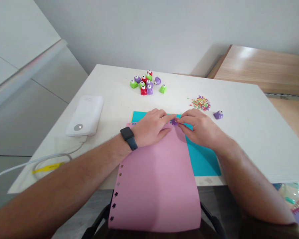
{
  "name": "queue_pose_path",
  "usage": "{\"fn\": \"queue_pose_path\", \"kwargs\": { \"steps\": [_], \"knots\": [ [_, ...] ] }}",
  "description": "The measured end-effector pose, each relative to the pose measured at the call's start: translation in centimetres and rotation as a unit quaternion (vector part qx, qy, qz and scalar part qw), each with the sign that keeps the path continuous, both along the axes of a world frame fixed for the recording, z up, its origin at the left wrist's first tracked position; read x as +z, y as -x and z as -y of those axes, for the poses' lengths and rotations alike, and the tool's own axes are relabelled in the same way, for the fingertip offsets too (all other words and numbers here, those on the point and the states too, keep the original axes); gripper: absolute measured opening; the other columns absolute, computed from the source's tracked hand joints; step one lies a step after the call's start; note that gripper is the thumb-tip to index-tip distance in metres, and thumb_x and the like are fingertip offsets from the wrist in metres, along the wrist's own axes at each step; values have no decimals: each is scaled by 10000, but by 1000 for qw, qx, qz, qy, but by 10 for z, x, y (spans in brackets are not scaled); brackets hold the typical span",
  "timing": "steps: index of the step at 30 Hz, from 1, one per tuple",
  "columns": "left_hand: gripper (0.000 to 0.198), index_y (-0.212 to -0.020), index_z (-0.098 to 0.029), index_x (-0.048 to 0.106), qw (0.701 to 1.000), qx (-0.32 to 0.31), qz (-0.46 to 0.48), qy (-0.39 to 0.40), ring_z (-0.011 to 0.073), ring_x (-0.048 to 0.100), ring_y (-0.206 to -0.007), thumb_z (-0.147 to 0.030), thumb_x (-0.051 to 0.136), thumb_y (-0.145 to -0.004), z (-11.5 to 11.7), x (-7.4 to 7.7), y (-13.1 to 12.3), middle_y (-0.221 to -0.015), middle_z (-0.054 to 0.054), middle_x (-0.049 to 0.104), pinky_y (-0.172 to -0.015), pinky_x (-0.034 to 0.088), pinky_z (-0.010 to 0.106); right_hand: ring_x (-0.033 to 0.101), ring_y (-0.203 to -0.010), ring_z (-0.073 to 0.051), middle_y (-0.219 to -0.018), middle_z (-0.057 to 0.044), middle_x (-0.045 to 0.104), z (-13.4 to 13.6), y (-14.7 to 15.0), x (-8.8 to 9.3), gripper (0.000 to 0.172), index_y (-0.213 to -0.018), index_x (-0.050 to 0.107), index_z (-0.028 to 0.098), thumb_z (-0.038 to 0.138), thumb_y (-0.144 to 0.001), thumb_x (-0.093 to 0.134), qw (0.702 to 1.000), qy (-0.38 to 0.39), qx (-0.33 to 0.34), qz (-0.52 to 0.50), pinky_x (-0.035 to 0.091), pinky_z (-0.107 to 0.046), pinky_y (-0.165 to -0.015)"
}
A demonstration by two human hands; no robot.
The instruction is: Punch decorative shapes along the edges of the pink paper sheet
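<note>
Pink sheet (159, 179) is laid partly on the white counter (246, 132), over a blue sheet (205, 161), with its lower part extended past the counter's front edge. Small shaped holes (116, 194) are punched along its left edge, and more are seen at the left end of its top edge. The left hand (154, 127) is spread on the upper part of the sheet, nothing gripped, index finger stretched to the top edge; a dark watch (127, 133) is worn on that wrist. By the right hand (193, 124), a purple punch (174, 122) is pinched between thumb and fingers at the top edge, partly hidden. Behind, red, green and purple punches (144, 90) are clustered, with one green punch (162, 88) set just apart. Multicoloured paper bits (201, 103) are heaped beyond the right hand, and a second purple punch (218, 115) is placed near them. At the left, a white device (86, 115) is connected to a pale cable (47, 156); a yellow tag (48, 167) is seen beside the left forearm.
</note>
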State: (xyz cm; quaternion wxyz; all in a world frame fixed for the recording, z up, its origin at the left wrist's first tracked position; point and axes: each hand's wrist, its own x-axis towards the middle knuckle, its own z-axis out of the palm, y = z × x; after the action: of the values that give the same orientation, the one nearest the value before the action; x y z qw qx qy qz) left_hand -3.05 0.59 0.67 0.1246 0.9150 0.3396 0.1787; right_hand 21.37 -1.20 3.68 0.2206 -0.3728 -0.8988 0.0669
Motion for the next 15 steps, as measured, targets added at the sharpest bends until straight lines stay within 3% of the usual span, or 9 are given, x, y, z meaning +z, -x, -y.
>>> {"fn": "queue_pose_path", "kwargs": {
  "steps": [15],
  "knots": [
    [498,-1488,-161,581,999,-9,31,-6,282,598,-1109,-300,634,-1013,0,-1,0,-1209,135,655,-1034,503,462,696,-984,-269,-1038,-119,759,1,0,0,190,-1061,790,196,111,-960,653,1000,9,-7,11,560,-418,-908]
  ]
}}
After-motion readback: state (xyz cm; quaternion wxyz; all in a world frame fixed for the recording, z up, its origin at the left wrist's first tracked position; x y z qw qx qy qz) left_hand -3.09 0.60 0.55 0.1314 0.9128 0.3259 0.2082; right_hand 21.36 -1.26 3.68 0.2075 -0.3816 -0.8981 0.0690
